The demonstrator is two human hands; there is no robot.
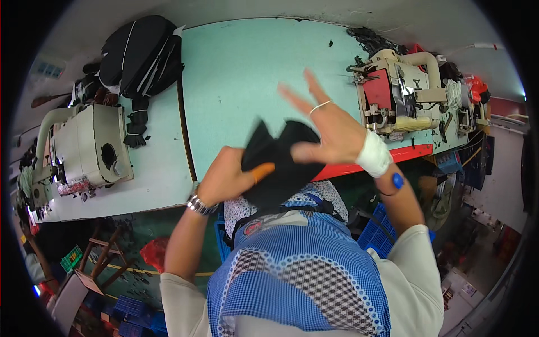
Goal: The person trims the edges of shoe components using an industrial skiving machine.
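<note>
Black fabric piece (281,163) sits at centre frame, just above the person's blue checked apron (297,281). Left hand (227,180) is clenched on its lower left edge; right hand (328,132), wrist wrapped in white, lies on its right side with fingers splayed wide. Blue plastic crates (387,224) show at lower right, contents hidden. A green crate (71,258) stands lower left beside a red bag (154,253).

two sewing machines (84,149) (398,95), blue crates (382,224)
</note>
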